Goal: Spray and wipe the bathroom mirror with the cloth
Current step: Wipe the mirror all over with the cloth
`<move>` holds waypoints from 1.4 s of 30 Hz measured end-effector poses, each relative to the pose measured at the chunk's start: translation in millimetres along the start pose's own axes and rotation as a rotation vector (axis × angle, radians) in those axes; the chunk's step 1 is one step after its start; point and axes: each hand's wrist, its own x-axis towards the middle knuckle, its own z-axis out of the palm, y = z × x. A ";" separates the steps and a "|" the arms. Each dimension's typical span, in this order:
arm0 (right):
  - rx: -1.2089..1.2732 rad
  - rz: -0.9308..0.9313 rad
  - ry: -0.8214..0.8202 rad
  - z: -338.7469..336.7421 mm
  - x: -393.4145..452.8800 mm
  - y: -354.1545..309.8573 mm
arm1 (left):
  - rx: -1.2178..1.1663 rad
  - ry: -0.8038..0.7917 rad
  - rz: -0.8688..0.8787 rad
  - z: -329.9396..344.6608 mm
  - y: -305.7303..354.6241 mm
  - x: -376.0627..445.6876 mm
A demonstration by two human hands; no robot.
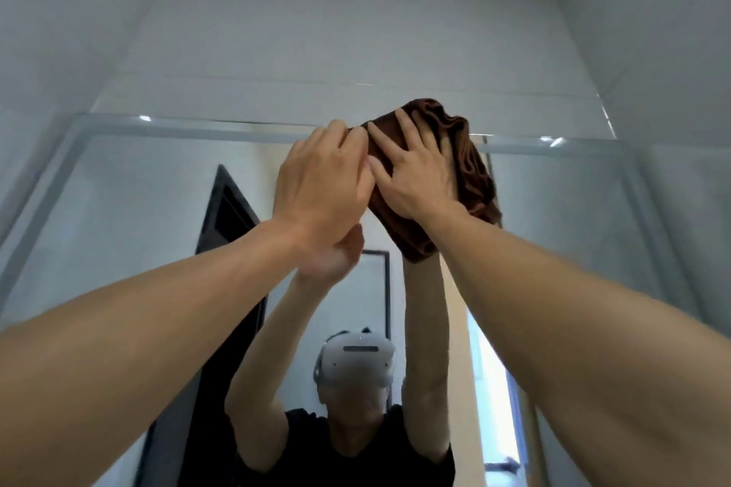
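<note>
Both arms up, hands at the top edge of the mirror (130, 217). Brown cloth (470, 170) is bunched against the glass right at that top edge, approx. mid-width, its upper folds poking just above the mirror's bevelled rim onto the wall (356, 32).

Right hand (419, 174): grip released, fingers straight and spread, palm pressing the cloth flat onto the glass. Cloth sticks out past the hand on the right side and below the wrist.

Left hand (322, 186): touching the right hand's fingers, its fingertips at the cloth's left edge. Fingers look bent there, but can't tell whether the grip is pinching the cloth or just resting on it.

Reflection in the mirror shows the person w/ both arms raised, black T-shirt (348, 455), white headset (358, 362). Also reflected: dark door frame (225, 210) on the left, bright doorway strip (490, 387) lower right.

No spray bottle in view.
</note>
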 end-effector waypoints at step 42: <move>-0.005 0.080 -0.020 43.7 40.0 -222.6 | 0.243 -0.123 -0.255 -138.4 -142.7 -99.0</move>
